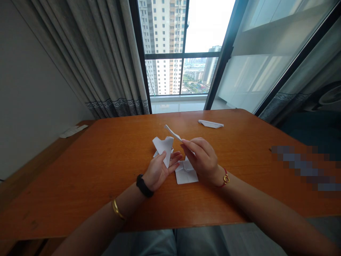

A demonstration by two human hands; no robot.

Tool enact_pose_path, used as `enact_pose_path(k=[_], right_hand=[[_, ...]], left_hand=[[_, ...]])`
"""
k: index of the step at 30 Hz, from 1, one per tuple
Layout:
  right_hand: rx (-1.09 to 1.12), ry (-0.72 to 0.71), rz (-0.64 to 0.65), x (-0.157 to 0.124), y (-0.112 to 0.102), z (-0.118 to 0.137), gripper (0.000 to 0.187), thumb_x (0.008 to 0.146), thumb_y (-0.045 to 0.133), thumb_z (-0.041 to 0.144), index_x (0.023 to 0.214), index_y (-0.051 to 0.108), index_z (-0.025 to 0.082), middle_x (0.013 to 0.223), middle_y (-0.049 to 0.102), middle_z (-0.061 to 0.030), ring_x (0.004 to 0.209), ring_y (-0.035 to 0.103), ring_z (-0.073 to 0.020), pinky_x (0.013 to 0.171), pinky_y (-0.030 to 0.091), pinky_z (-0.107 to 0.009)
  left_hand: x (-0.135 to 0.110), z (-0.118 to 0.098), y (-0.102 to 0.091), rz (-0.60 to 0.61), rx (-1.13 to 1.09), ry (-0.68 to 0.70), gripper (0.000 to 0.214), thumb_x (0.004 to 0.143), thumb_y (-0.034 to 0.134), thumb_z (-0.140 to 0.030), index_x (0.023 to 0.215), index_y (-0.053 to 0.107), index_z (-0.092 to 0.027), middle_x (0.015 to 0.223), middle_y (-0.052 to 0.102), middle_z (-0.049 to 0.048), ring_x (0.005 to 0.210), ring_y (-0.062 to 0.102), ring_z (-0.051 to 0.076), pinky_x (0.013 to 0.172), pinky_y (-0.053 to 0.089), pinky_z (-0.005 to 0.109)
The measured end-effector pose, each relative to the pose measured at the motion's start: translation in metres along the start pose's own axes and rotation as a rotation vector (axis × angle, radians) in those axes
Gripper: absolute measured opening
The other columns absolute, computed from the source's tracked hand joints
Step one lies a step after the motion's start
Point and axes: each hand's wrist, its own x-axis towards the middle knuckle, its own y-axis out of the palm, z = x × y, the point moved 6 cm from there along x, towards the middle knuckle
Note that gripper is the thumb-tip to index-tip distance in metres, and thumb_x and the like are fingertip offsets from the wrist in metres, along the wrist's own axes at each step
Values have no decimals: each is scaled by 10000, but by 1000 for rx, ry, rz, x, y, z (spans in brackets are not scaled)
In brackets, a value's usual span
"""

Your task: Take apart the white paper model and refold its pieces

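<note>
My left hand [160, 170], palm turned up, holds a piece of folded white paper [164, 146] under its thumb, the other fingers stretched to the right. A thin folded paper strip [172, 132] is pinched between the thumb and fingers of my right hand [204, 156], its free end pointing up and left. Beneath the hands, a squarish folded paper [186, 176] with crease lines lies on the wooden table [106, 177], partly covered by my right hand. Behind the left hand's paper, another bit of white paper shows, mostly hidden.
A long folded paper piece [211, 124] rests near the table's far edge. Further papers [74, 131] lie at the far left. Something pixelated [306, 167] sits on the right side. Beyond the table are a curtain [106, 64] and a window.
</note>
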Motion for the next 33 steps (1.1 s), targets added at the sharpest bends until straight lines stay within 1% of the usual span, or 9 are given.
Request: enact_pose_path(k=[6,12,16,18,21,24,27,30,33], right_hand=[[-52,-104,134,-6,20,15,196,909,522,157,1063,634,205,851,646,-52,844,561,-181,768,428,-362],[-21,-48,265,-12,44,30,191,937,472,180,980,658,171,774,634,-56,814,560,-176,758,422,-347],[102,25,290,-10,42,31,123,895,545,223,905,660,181,817,653,-54,815,561,-183,763,427,-352],[190,143,261,-6,37,21,93,846,611,265,887,650,191,875,653,-53,852,563,-187,796,433,-356],[244,533,138,-7,28,-14,348,744,712,345,1029,601,179,990,623,-79,864,556,-193,777,456,-350],[521,860,330,-20,41,-39,432,751,686,443,1050,574,152,882,631,-58,697,561,-157,624,466,-293],[701,895,553,-27,53,-38,285,847,571,436,868,598,153,708,616,-19,594,550,-133,549,432,-252],[552,807,470,-25,49,-38,172,862,562,338,837,596,171,785,639,-30,673,577,-141,617,441,-255],[453,742,462,-24,50,-37,108,861,556,280,834,585,180,823,649,-38,719,583,-151,652,439,-262]], left_hand=[[2,4,3,63,-6,54,171,901,506,-190,1033,613,-179,999,670,46,849,639,140,837,521,331],[4,-2,10,89,-63,191,280,916,500,-325,1099,617,-147,1107,656,80,1088,573,179,971,445,291],[1,-2,9,74,32,180,287,871,578,-363,1047,597,-137,1015,664,80,971,612,183,859,495,295],[1,-4,4,41,140,199,274,835,626,-344,1011,578,-139,899,656,51,787,621,147,709,511,264],[1,-7,3,123,337,183,279,851,580,-415,927,539,-149,681,565,-19,455,437,56,452,385,197],[1,-5,5,252,639,130,351,897,449,-507,882,514,-163,612,497,-40,392,297,43,404,289,194],[-2,-23,6,182,1102,395,358,891,465,-502,949,570,-165,805,611,45,651,535,136,629,455,289],[-7,-45,8,48,1436,681,382,799,635,-432,1087,588,-185,1106,617,93,1026,539,243,903,422,389],[-1,-53,5,74,1467,607,366,790,646,-390,1083,591,-176,1029,649,67,913,591,221,813,468,350]])
